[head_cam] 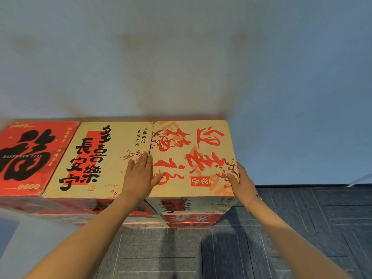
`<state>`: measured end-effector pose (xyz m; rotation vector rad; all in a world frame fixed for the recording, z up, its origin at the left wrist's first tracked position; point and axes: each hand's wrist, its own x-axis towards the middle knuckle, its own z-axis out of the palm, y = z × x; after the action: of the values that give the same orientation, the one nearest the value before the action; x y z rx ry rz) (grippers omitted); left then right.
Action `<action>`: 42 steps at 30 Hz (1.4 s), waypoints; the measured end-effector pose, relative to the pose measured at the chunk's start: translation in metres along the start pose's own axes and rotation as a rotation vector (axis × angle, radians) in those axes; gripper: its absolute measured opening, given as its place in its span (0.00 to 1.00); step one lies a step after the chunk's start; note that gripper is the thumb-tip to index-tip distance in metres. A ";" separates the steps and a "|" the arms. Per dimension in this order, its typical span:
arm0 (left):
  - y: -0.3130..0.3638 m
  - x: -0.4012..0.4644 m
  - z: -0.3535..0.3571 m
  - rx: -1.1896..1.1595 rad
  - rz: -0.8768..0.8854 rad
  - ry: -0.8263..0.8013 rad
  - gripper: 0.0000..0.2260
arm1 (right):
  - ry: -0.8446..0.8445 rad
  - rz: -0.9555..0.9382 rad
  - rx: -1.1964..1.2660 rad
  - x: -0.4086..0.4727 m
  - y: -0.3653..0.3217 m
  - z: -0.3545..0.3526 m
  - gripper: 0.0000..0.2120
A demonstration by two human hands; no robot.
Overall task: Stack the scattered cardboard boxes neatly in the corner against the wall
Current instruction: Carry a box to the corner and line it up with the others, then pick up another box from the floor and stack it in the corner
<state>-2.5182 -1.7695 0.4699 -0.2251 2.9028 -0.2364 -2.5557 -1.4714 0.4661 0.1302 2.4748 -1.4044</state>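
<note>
Three stacks of printed cardboard boxes stand side by side against the wall (181,57). The right top box (193,156) is tan with red calligraphy and plum blossoms. My left hand (138,176) lies flat along its left edge, fingers straight on the middle box (96,158), thumb resting on the right box's top. My right hand (241,182) presses the right box's right side, with the thumb on top and the fingers stretched along the edge. A red box with black calligraphy (30,158) tops the left stack. Lower boxes (191,218) show beneath.
Dark grey carpet tiles (281,228) cover the floor in front and to the right of the stacks. A pale blurred object (20,238) fills the lower left corner. A white edge (362,178) shows at the far right by the wall.
</note>
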 end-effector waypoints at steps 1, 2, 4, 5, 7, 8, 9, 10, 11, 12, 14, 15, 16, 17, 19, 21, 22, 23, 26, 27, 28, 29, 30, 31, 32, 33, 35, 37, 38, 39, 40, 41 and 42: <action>0.000 -0.001 -0.002 -0.010 0.001 -0.005 0.51 | -0.009 0.003 -0.027 0.001 -0.001 -0.001 0.22; 0.000 -0.001 -0.004 -0.026 0.000 -0.013 0.47 | -0.020 0.007 -0.055 0.001 -0.002 -0.002 0.22; 0.001 -0.001 -0.003 -0.071 0.002 -0.032 0.40 | -0.035 0.000 -0.105 0.000 -0.007 -0.005 0.23; 0.001 -0.001 -0.004 -0.096 0.006 -0.039 0.39 | -0.039 -0.011 -0.130 -0.001 -0.010 -0.006 0.24; 0.000 -0.001 -0.004 -0.130 0.014 -0.032 0.38 | -0.052 -0.037 -0.198 -0.004 -0.017 -0.009 0.26; -0.001 -0.002 -0.004 -0.140 0.016 -0.031 0.38 | -0.062 -0.046 -0.230 -0.006 -0.019 -0.009 0.27; -0.002 -0.002 -0.004 -0.141 0.017 -0.032 0.38 | -0.070 -0.048 -0.252 -0.007 -0.021 -0.010 0.27; -0.003 -0.002 -0.004 -0.132 0.016 -0.034 0.40 | -0.075 -0.045 -0.266 -0.008 -0.022 -0.010 0.27; -0.002 -0.003 -0.004 -0.128 0.013 -0.029 0.42 | -0.076 -0.041 -0.275 -0.008 -0.023 -0.010 0.27; -0.001 -0.003 -0.004 -0.128 0.010 -0.024 0.46 | -0.074 -0.038 -0.279 -0.008 -0.024 -0.010 0.27; 0.000 -0.004 -0.003 -0.135 0.000 -0.020 0.51 | -0.066 -0.032 -0.283 -0.009 -0.024 -0.009 0.27; 0.000 -0.004 -0.002 -0.139 -0.006 -0.020 0.50 | -0.063 -0.026 -0.288 -0.009 -0.024 -0.008 0.27; 0.001 -0.005 -0.001 -0.145 -0.010 -0.015 0.48 | -0.061 -0.017 -0.295 -0.009 -0.024 -0.007 0.27; 0.001 -0.005 -0.001 -0.147 -0.011 -0.010 0.46 | -0.059 -0.010 -0.302 -0.008 -0.024 -0.006 0.27; 0.001 -0.006 -0.001 -0.153 -0.004 -0.012 0.41 | -0.060 0.003 -0.311 -0.007 -0.024 -0.005 0.28; 0.000 -0.006 -0.005 -0.154 0.011 -0.034 0.38 | -0.066 0.021 -0.327 -0.006 -0.022 -0.006 0.29; -0.001 -0.006 -0.009 -0.155 0.018 -0.046 0.37 | -0.072 0.033 -0.334 -0.005 -0.023 -0.007 0.29; -0.001 -0.006 -0.013 -0.160 0.022 -0.058 0.37 | -0.079 0.037 -0.344 -0.005 -0.023 -0.009 0.28; -0.002 -0.008 -0.024 -0.192 0.033 -0.049 0.35 | -0.104 0.036 -0.347 -0.011 -0.031 -0.016 0.25; -0.001 -0.010 -0.029 -0.203 0.044 -0.039 0.34 | -0.113 0.034 -0.350 -0.014 -0.033 -0.019 0.25; 0.000 -0.013 -0.034 -0.217 0.062 -0.034 0.34 | -0.128 0.050 -0.358 -0.019 -0.035 -0.023 0.26; 0.003 -0.016 -0.041 -0.231 0.089 -0.037 0.34 | -0.141 0.068 -0.369 -0.025 -0.037 -0.028 0.28; 0.007 -0.018 -0.049 -0.242 0.121 -0.046 0.33 | -0.149 0.095 -0.385 -0.032 -0.037 -0.034 0.31; 0.013 -0.021 -0.057 -0.248 0.156 -0.057 0.32 | -0.149 0.110 -0.402 -0.039 -0.037 -0.041 0.33; 0.020 -0.024 -0.065 -0.250 0.193 -0.070 0.31 | -0.143 0.127 -0.412 -0.049 -0.038 -0.049 0.34; 0.028 -0.027 -0.074 -0.248 0.227 -0.082 0.31 | -0.126 0.130 -0.410 -0.057 -0.036 -0.057 0.34; 0.049 -0.033 -0.092 -0.236 0.290 -0.113 0.32 | -0.078 0.150 -0.401 -0.078 -0.034 -0.077 0.33; 0.074 -0.042 -0.109 -0.210 0.365 -0.136 0.33 | -0.030 0.169 -0.394 -0.102 -0.030 -0.098 0.32; 0.088 -0.047 -0.117 -0.192 0.409 -0.135 0.33 | -0.004 0.185 -0.396 -0.116 -0.027 -0.109 0.32; 0.102 -0.052 -0.125 -0.175 0.452 -0.134 0.33 | 0.035 0.196 -0.407 -0.129 -0.022 -0.120 0.31; 0.116 -0.057 -0.134 -0.164 0.496 -0.132 0.33 | 0.083 0.216 -0.433 -0.143 -0.017 -0.131 0.31; 0.131 -0.063 -0.142 -0.155 0.540 -0.130 0.33 | 0.129 0.246 -0.467 -0.158 -0.010 -0.143 0.30; 0.145 -0.070 -0.150 -0.147 0.583 -0.128 0.33 | 0.167 0.281 -0.496 -0.173 -0.004 -0.154 0.30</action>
<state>-2.5050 -1.5951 0.6034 0.5566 2.7121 0.0881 -2.4237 -1.3309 0.5945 0.4795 2.7245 -0.6687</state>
